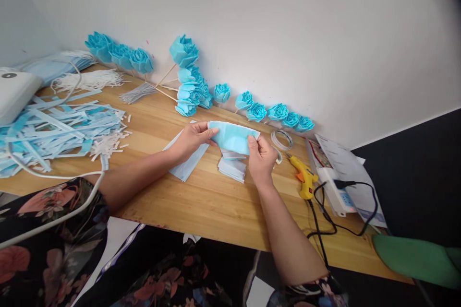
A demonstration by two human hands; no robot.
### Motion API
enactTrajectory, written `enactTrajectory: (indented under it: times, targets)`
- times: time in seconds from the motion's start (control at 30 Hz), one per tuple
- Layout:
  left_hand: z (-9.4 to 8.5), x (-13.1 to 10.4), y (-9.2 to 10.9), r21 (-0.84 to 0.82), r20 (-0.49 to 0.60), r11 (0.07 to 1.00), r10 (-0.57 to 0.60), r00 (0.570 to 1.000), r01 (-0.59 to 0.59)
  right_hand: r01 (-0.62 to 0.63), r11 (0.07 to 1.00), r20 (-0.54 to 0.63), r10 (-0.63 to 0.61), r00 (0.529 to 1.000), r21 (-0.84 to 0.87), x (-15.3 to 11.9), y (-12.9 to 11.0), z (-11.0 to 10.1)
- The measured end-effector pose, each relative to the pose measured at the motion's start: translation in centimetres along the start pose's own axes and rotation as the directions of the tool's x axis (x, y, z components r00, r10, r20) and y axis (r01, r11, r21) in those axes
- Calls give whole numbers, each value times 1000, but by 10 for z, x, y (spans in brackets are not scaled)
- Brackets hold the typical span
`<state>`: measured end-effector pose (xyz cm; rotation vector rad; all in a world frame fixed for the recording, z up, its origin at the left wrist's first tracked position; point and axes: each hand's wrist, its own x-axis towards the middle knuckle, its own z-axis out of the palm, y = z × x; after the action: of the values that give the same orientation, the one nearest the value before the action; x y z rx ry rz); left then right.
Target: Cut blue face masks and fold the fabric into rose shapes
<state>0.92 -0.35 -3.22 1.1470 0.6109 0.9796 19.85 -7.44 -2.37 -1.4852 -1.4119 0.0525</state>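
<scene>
Between the two hands, above the pale wooden tabletop (151, 206), hung a light-blue rectangular piece of thin, cloth-like material with a white upper edge (232, 138). The left hand (190, 141) had one short end pinched, thumb over the face; the right hand (262, 156) gripped the opposite end, thumb also on the near side. Neither was spread wide.

Handling (judged): very light, soft, limp across its width — likely to sag or fold if one end were let go. Surface probably not slippery; not brittle, though hard pulling might crease or tear it. Best hold: both short ends, near the corners, as seen — the middle offered little stiffness.

Just below the piece, between the hands, lay a small stack of pale-blue cut rectangles (232, 171). Beneath and beside the left hand: flat, longer pale-blue sheets (187, 165). Beyond the right hand, to its right: a yellow glue gun with an orange trigger (306, 182).
</scene>
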Motion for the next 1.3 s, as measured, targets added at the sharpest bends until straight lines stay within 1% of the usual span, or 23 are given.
enactTrajectory:
  times: [0.13, 0.3, 0.37, 0.4, 0.43, 0.5, 0.57, 0.63, 0.87, 1.03, 1.2, 1.3]
  targets:
    - [1, -2, 3, 58, 53, 998, -6, 999, 3, 28, 999, 49, -29, 998, 17, -2, 2, 2]
    - [4, -4, 6, 162, 144, 986, 5, 990, -29, 88, 996, 198, -89, 976, 13, -5, 0, 5]
    - [4, -3, 5, 174, 171, 985, -6, 985, -24, 110, 994, 236, -110, 966, 14, -5, 0, 4]
    - [3, -3, 5, 162, 172, 987, -11, 985, -18, 114, 993, 234, -113, 966, 10, -5, 0, 4]
    - [2, -2, 4, 132, 155, 991, -11, 988, -10, 111, 994, 208, -109, 972, 3, -4, -1, 3]
    - [-1, 0, 2, 30, 77, 999, -11, 997, 9, 84, 996, 108, -82, 991, -14, -3, -1, 2]
    - [-3, 3, 0, -75, -10, 997, -21, 1000, 20, 54, 998, 7, -54, 999, -27, -2, 0, 1]
    - [-5, 4, -2, -129, -45, 991, -35, 998, 29, 47, 998, -29, -48, 998, -30, -1, 0, 1]
    - [-5, 4, -3, -102, -43, 994, -43, 998, 38, 44, 998, 6, -43, 999, -47, -2, 3, 3]
    - [-3, 3, 0, -130, -32, 989, -82, 996, 77, 47, 998, 10, -47, 999, -37, -2, 3, 2]
    - [-3, 4, -4, -142, 15, 987, -77, 997, 78, 45, 998, 15, -44, 999, -38, -3, 1, 3]
    - [-3, 3, -7, -120, 58, 989, -74, 996, 81, 47, 999, 46, -45, 998, -28, -3, 1, 3]
